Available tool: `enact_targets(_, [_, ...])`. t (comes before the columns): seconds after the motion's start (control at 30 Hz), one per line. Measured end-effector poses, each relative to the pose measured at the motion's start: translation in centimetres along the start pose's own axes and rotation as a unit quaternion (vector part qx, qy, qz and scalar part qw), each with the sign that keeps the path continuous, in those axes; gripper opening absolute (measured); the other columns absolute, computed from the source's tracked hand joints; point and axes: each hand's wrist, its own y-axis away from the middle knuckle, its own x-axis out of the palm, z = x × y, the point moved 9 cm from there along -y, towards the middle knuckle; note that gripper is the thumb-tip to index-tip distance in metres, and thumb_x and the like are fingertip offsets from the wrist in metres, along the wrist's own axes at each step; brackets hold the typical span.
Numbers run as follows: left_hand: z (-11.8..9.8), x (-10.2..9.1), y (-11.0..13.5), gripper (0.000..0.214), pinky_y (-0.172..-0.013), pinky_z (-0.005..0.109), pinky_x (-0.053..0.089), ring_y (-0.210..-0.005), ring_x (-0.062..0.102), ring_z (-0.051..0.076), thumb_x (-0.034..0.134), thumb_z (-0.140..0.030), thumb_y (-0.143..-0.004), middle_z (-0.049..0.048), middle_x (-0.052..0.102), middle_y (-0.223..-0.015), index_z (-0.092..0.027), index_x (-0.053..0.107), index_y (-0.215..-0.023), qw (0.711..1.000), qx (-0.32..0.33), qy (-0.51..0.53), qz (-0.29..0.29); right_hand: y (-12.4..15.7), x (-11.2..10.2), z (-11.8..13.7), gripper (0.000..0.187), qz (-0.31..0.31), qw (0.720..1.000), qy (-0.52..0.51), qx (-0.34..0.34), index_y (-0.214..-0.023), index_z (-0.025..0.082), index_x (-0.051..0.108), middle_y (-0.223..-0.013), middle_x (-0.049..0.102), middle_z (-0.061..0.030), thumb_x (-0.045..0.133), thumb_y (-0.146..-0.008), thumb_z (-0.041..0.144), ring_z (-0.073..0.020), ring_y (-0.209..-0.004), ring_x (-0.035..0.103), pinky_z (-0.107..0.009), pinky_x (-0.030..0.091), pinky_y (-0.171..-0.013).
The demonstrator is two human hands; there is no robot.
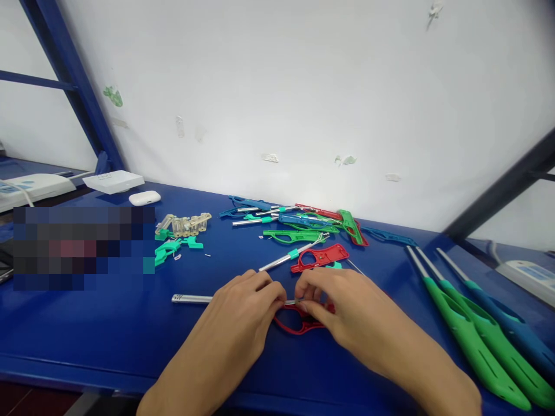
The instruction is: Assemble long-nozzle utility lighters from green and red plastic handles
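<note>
My left hand (pixel 249 309) is closed over a metal lighter tube (pixel 193 299), whose slotted end sticks out to the left. Its fingertips meet the front of a red lighter casing half (pixel 295 331) lying on the blue table. My right hand (pixel 332 297) is closed at the same casing, thumb and forefinger pinched at the tube's inner end. Whatever small part sits between those fingertips is too hidden to name. Just beyond the hands are another red casing half (pixel 325 256) and a metal tube with a teal collar (pixel 281 261).
Several green, blue and red casing parts (pixel 303 236) lie heaped near the wall. Three long-necked lighters (pixel 472 335) rest at the right. Clear fuel tanks (pixel 184 225) and teal pieces (pixel 173 247) are at the left, beside a white earbud case (pixel 144 198) and a pixelated patch.
</note>
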Motion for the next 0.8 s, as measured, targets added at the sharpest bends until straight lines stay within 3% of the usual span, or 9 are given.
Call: enact_targets(0.8, [-0.3, -0.6, 1.1, 0.026, -0.092, 0.037, 0.048, -0.102, 0.063, 0.019, 0.05, -0.014, -0.106, -0.002, 0.068, -0.113, -0.03, 0.071, -0.101, 0.998, 0.016, 0.054, -0.017, 0.0, 0.0, 0.0, 0.014, -0.008, 1.0, 0.002, -0.009, -0.09, 0.029, 0.068, -0.085, 0.075, 0.0077, 0.067, -0.094, 0.016, -0.0156, -0.077, 0.066, -0.028, 0.039, -0.068])
